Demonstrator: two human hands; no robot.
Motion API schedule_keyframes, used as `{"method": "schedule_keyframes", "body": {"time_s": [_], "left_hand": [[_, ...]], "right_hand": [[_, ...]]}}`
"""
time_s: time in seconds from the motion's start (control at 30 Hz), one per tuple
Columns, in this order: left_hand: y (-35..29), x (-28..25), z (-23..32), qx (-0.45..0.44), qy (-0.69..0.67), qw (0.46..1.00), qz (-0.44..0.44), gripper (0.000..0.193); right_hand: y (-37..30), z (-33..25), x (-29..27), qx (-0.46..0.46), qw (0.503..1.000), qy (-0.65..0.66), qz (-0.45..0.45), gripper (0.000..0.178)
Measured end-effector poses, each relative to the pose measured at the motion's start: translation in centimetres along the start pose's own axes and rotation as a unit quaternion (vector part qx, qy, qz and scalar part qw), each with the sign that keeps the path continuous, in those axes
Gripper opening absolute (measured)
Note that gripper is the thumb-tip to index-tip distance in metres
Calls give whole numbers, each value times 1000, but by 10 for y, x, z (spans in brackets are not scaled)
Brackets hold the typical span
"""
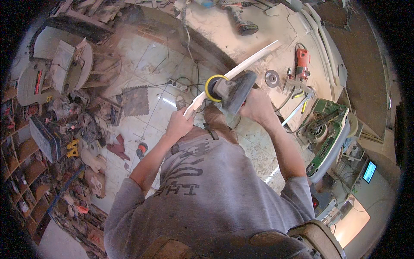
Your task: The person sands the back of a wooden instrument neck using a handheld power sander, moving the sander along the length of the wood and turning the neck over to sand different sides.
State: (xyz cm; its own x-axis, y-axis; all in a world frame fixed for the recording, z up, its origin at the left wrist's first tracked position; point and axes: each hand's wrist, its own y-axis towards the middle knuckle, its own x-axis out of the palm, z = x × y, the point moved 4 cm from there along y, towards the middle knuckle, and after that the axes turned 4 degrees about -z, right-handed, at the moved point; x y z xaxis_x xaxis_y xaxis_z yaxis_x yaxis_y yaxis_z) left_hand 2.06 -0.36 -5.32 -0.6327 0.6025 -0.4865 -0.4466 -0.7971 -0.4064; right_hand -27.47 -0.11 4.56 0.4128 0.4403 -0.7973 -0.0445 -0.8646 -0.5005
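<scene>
Far left of the left fingers, well apart: black toolbox (45, 137) by the shelving. Nearer, floor side: red-and-black round item (141, 150), kind unclear.

Left hand (180, 125): fingers closed round the near end of the pale wood strip (255, 55), which runs up and right from them, far end free over the workbench (215, 32).

Just right of the left fingers: sander (238, 91), yellow-rimmed pad across the strip. Looks like contact; exact line hidden. Step in hand, my read: smoothing the strip's face or edge.

Beyond the right fingers on the bench: cordless drill (239, 20).

Right hand (260, 105): seems wrapped on the sander's handle; fingertips mostly hidden by its body, trigger finger can't tell.

Right of those fingers: loose disc (272, 78) near, red power tool (302, 62) further, green-framed machine (325, 134) lower, apart.

Next move, I'd say, calls for firm left grip, pad flat, light even travel away from the left fingers. Risk: unsupported end chattering.
</scene>
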Motion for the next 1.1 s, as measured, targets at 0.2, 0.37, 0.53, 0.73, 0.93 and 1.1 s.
{"method": "schedule_keyframes", "body": {"time_s": [0.2,0.37,0.53,0.73,0.93,1.1], "left_hand": [[2,-2,1,40,12,999,2,29],[1,1,-3,-21,6,1000,-7,28],[0,-5,5,17,39,999,28,22],[-9,-6,25,28,118,992,44,25],[-12,-19,45,36,169,985,21,36],[-19,-19,50,21,204,979,0,35]], "right_hand": [[-2,-3,-20,43,997,66,12,65],[-2,-9,-2,19,1000,19,-4,54],[-9,-9,-5,29,997,28,60,48],[-29,92,-23,139,943,187,236,37],[-82,147,39,198,856,406,250,48],[-102,124,80,207,843,456,196,65]]}}
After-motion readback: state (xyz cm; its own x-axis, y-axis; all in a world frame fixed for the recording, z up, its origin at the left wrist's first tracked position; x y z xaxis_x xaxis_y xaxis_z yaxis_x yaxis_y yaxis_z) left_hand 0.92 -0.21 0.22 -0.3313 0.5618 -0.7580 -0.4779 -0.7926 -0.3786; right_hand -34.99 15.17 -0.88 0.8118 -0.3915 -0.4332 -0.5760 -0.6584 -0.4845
